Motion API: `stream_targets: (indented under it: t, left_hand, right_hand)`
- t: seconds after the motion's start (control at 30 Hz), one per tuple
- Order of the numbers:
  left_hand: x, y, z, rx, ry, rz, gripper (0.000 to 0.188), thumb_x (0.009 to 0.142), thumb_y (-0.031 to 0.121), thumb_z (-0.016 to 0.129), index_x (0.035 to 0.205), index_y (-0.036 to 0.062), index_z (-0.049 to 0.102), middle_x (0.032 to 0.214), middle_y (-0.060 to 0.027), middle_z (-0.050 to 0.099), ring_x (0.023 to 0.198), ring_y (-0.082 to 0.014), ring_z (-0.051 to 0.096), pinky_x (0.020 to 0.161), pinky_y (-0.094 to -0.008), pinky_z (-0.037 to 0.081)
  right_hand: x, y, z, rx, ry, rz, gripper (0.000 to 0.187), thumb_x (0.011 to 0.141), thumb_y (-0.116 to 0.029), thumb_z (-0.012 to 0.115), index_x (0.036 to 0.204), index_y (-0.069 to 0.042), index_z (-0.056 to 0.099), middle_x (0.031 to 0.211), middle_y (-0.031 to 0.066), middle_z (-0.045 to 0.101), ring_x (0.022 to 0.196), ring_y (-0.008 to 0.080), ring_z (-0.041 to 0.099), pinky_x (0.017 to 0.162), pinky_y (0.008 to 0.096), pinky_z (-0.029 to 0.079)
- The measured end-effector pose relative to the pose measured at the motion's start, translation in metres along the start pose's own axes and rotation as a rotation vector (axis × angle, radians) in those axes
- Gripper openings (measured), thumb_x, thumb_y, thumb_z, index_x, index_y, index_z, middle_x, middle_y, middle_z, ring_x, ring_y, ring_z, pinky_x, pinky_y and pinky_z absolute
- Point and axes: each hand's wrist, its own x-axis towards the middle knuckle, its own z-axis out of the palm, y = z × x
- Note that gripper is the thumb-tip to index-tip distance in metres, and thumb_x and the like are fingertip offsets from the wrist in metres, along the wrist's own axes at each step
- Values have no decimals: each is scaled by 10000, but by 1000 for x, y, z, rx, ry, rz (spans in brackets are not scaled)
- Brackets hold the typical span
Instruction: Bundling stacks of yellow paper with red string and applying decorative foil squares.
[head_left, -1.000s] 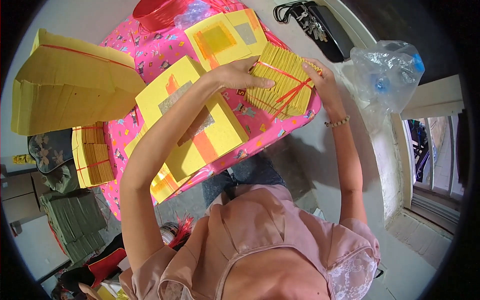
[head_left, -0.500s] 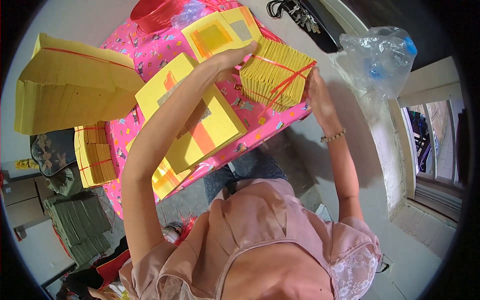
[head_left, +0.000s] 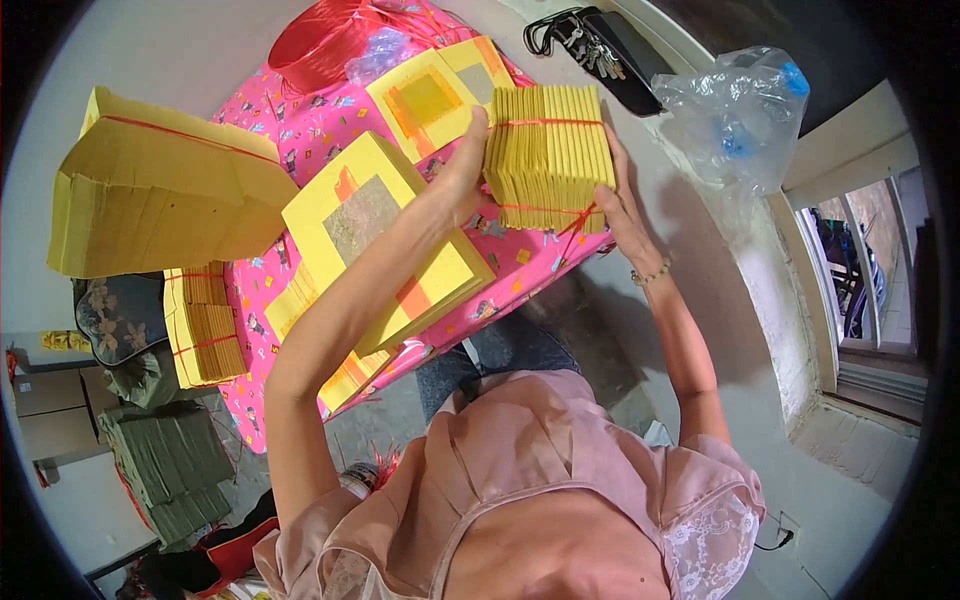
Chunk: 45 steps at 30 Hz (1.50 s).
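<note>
Between my two hands is a bundle of folded yellow paper point(head_left: 548, 165), held at the table's right end. Red string runs across it in two bands, with a knot low on the near side. My left hand point(head_left: 465, 170) presses its left side, fingers mostly hidden behind it. On the right side, my right hand point(head_left: 628, 215) grips it with the thumb on the lower near corner. Left of the bundle lies a stack of yellow paper point(head_left: 370, 210) with silver and orange patches, partly covered by my left forearm. Behind it rest more patched yellow sheets point(head_left: 420, 95).
A pink patterned cloth point(head_left: 500, 295) covers the table. Large tied yellow stacks point(head_left: 170, 190) and a smaller tied bundle point(head_left: 205, 330) stand at the left. A roll of red string point(head_left: 315, 45) sits at the back. Keys point(head_left: 595, 50) and a clear plastic bag point(head_left: 735, 115) are at the right.
The bundle has been turned between my hands, so its knot now sits low on the near side. My right thumb has come round onto its corner. The whole view has shifted slightly.
</note>
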Motion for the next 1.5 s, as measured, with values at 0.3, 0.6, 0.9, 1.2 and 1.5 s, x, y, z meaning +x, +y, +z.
stream_targets:
  t: [0.3, 0.6, 0.9, 1.2, 1.5]
  left_hand:
    - [37, -34, 42, 901, 1163, -74, 534, 888, 267, 732, 1322, 32, 528, 1176, -123, 652, 1126, -265, 596, 898, -447, 516]
    - [54, -51, -15, 1232, 1323, -56, 691, 855, 219, 789, 1391, -2, 413, 1292, -129, 595, 1146, -237, 609, 934, -371, 532]
    - [61, -32, 2, 1048, 1250, -86, 649, 881, 154, 752, 1375, -4, 362, 1253, -132, 595, 1091, -235, 633, 885, -383, 562]
    - [69, -34, 14, 988, 1331, -117, 702, 871, 140, 757, 1322, -75, 265, 1228, -163, 570, 1070, -237, 630, 868, -370, 564]
    - [71, -32, 17, 972, 1331, -135, 692, 871, 152, 758, 1333, -38, 278, 1185, -140, 599, 1043, -229, 642, 857, -390, 564]
  right_hand:
    - [-1, 43, -16, 163, 59, 335, 696, 1006, -357, 523, 1500, 43, 239, 1527, 176, 321, 1438, 236, 270, 1170, 351, 223]
    - [15, 47, 1, 49, 107, 264, 654, 995, -189, 586, 1494, 33, 226, 1444, 157, 429, 1317, 202, 439, 1088, 332, 368]
    - [16, 33, 4, 59, 174, 435, 606, 1029, -302, 515, 1496, -1, 272, 1445, 139, 432, 1358, 193, 382, 1121, 332, 313]
    - [48, 67, -10, -72, 230, 320, 457, 1053, -286, 411, 1379, 29, 469, 1336, 158, 540, 1257, 219, 488, 1078, 318, 348]
    - [51, 92, -24, -84, 114, 387, 482, 1071, -297, 377, 1420, 32, 425, 1391, 135, 515, 1276, 194, 472, 1095, 311, 338]
